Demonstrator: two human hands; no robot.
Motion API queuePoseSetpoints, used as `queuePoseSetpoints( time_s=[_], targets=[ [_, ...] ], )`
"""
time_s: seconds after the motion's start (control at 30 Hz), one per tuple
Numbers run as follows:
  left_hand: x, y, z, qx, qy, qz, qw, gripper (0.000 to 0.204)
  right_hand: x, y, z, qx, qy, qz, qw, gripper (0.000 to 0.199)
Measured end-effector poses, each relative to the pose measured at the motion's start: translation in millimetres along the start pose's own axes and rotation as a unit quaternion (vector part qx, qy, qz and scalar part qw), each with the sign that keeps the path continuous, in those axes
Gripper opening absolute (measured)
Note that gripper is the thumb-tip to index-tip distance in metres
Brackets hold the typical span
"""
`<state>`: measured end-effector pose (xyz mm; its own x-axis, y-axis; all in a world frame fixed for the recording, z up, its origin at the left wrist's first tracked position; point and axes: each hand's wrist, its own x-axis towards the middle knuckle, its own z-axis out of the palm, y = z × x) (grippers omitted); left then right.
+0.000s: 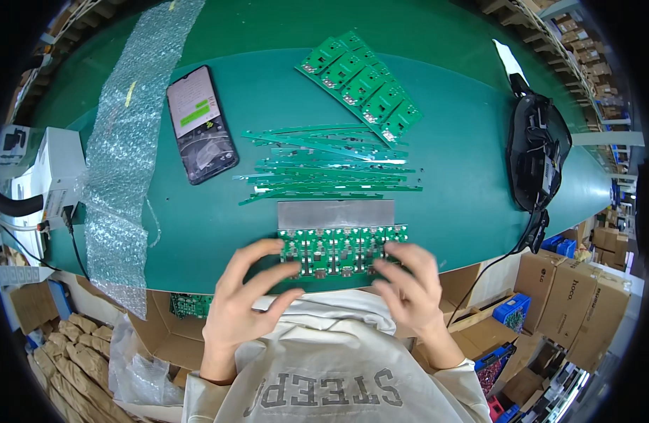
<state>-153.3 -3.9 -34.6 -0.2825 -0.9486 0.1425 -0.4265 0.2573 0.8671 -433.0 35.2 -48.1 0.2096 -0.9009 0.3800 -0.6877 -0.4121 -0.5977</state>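
A green circuit board panel (pixel 343 252) with dark chips and metal connectors lies near the table's front edge. Its far side meets a grey metal strip (pixel 336 212). At the panel's left end is my left hand (pixel 248 299), its fingers spread and two fingertips at the board; the thumb stays off it. My right hand (pixel 413 287) is at the right end, fingers apart and slightly blurred, with fingertips over the board. Neither hand is wrapped round the panel. Beyond the metal strip lies a loose pile of thin green board strips (pixel 331 169).
More joined green boards (pixel 363 84) lie at the back. A phone (pixel 201 127) and bubble wrap (pixel 127 120) are on the left, beside a white box-shaped device (pixel 62 169). To the right sits a black headset-like object (pixel 539 151) with a cable. Cardboard boxes (pixel 575 299) stand below the table.
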Motion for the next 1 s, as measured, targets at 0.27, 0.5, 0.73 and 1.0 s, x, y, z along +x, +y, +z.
queuePoseSetpoints(
  time_s=[0.27,0.5,0.73,1.0],
  targets=[
    [14.5,-4.4,10.9,0.118,0.031,0.031,0.992,0.021,5.8,17.7,-5.8,-0.002,0.009,0.103,0.995,0.024],
    [23.1,13.7,11.5,0.092,0.013,0.066,0.994,0.022,19.6,10.3,0.0,-0.051,0.012,0.010,0.999,0.023],
    [34.3,11.7,37.9,0.112,-0.080,0.121,0.983,0.033,29.1,12.2,-5.3,0.015,-0.026,0.041,0.999,0.022],
    [37.8,13.3,43.2,0.061,-0.044,0.109,0.991,0.029,33.6,9.5,8.4,-0.008,-0.044,-0.008,0.999,0.021]
  ],
)
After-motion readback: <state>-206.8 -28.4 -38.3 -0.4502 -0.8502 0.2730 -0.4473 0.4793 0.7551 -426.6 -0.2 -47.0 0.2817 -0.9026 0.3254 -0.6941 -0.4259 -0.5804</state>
